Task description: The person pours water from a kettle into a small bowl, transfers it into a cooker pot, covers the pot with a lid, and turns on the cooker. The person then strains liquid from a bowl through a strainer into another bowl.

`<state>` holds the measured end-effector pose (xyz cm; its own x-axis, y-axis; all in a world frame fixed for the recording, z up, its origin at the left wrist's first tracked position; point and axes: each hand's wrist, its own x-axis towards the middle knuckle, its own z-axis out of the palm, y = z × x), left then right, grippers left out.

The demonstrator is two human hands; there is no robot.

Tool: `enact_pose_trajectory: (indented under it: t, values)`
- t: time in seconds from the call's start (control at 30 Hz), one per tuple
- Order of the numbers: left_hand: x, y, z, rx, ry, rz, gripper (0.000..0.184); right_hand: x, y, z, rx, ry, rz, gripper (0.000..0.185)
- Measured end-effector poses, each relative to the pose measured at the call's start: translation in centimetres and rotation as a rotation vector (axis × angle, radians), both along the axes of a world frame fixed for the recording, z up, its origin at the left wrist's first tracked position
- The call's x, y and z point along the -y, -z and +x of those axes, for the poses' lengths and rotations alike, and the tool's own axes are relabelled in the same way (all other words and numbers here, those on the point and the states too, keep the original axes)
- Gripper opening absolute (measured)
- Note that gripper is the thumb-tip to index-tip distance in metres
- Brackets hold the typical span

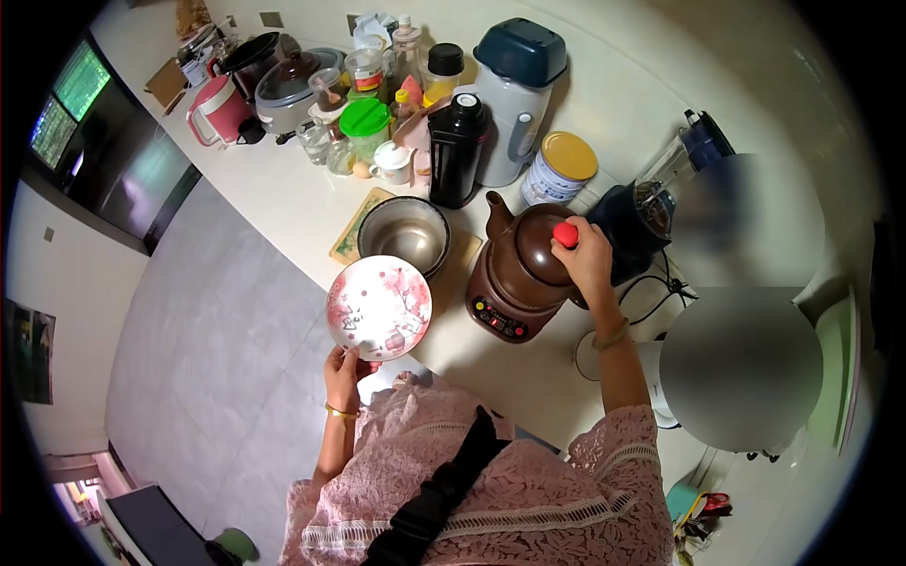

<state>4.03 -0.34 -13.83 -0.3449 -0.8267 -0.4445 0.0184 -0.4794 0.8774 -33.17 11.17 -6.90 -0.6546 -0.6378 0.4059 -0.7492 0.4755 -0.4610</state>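
And here you are at the lid (536,257), by the look of it the step in hand: your right hand (589,260) reaches in from five o'clock, fingers closed around the red knob (564,235). The lid looks seated on the brown pot (517,276), which stands on its lit base (510,328) on the counter (310,215), spout aimed at eleven. Over at eight o'clock from the pot, your left hand (345,372) has the pink-flowered plate (379,309), fingers pinching its six o'clock rim, patterned face up. The plate overlaps the bowl (406,238) in this view; whether they touch, I can't tell. What would the next move call for? My judgement: a straight lift on that knob, pinch firm, lid level, leaving room for the flask (459,156) at eleven and the blender (630,226) at two. Mind steam, should the pot be hot, and keep that plate steady, clear of the bowl.
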Motion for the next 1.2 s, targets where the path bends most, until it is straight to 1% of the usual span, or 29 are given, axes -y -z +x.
enact_pose_trajectory:
  t: [0.03,0.1,0.13,0.17,0.23,0.27,0.3,0.37,0.43,0.5,0.6,0.67,0.73,0.8,0.87,0.9,0.97,1.0,1.07,1.1,1.17,1.2]
  values:
    - [-0.1,0.0,0.0,-0.008,-0.001,0.009,0.024,0.0,-0.2,0.0,0.008,-0.007,0.005,0.034]
    - [-0.2,-0.2,-0.1,0.007,-0.016,-0.001,0.023,-0.2,-0.5,0.3,0.009,0.025,0.097,0.038]
    - [-0.2,-0.3,-0.2,-0.006,-0.008,0.004,0.023,-0.3,-0.5,0.4,-0.084,0.047,0.105,0.039]
    - [-0.2,-0.4,-0.3,-0.019,0.002,0.011,0.022,-0.5,-0.7,0.7,-0.077,0.045,0.109,0.039]
    - [-0.1,-0.3,-0.2,-0.017,0.016,0.014,0.022,-1.2,-1.4,1.7,-0.080,0.137,-0.081,0.036]
    - [-0.1,-0.2,-0.1,-0.026,0.032,0.011,0.021,-1.6,-1.4,2.3,-0.148,0.104,-0.222,0.022]
    - [-0.1,-0.1,-0.1,-0.024,0.038,0.014,0.021,-2.2,-0.8,3.0,-0.148,0.109,-0.218,0.022]
    - [-0.1,0.0,0.1,-0.004,0.068,0.024,0.021,-3.8,1.4,5.1,0.038,0.176,-0.152,0.019]
    - [-0.1,0.4,0.2,0.000,0.087,0.058,0.021,-4.7,3.6,8.4,0.220,0.110,-0.162,0.025]
    - [0.2,0.9,0.6,0.011,0.154,0.076,0.021,-5.6,6.2,11.9,0.449,0.096,-0.112,0.030]
    - [0.5,1.5,0.9,0.013,0.252,0.106,0.022,-6.7,8.5,16.6,0.539,0.095,-0.118,0.034]
    - [0.8,1.9,1.4,0.012,0.317,0.117,0.023,-7.1,10.3,19.1,0.520,0.003,-0.093,0.034]
    - [1.2,1.6,1.6,0.029,0.372,0.124,0.022,-7.4,11.7,21.7,0.552,0.022,-0.096,0.033]
    - [1.5,1.5,1.8,0.047,0.441,0.126,0.023,-7.8,12.0,23.9,0.579,0.067,-0.099,0.033]
    - [1.9,1.9,1.9,0.051,0.508,0.130,0.023,-7.7,11.7,25.8,0.949,0.028,-0.177,0.028]
    - [2.1,2.0,2.4,0.060,0.529,0.130,0.023,-7.6,11.3,26.6,0.955,0.047,-0.183,0.028]
    - [2.2,1.7,2.5,0.063,0.550,0.129,0.025,-7.2,10.3,27.6,1.232,0.063,-0.237,0.025]
    - [2.2,1.7,2.6,0.055,0.560,0.127,0.025,-7.3,10.4,28.1,1.245,0.063,-0.235,0.025]
    - [2.2,1.8,2.9,0.030,0.532,0.123,0.026,-7.8,10.5,28.5,0.915,-0.084,-0.202,0.025]
    - [2.4,2.2,3.1,0.034,0.514,0.118,0.026,-8.1,10.7,28.8,0.920,-0.103,-0.200,0.025]
    - [3.0,3.0,3.7,0.032,0.459,0.100,0.026,-9.1,11.6,29.5,1.060,0.158,-0.162,0.025]
    - [3.5,3.1,4.0,0.036,0.430,0.059,0.024,-9.9,12.3,29.5,1.054,0.124,-0.155,0.025]
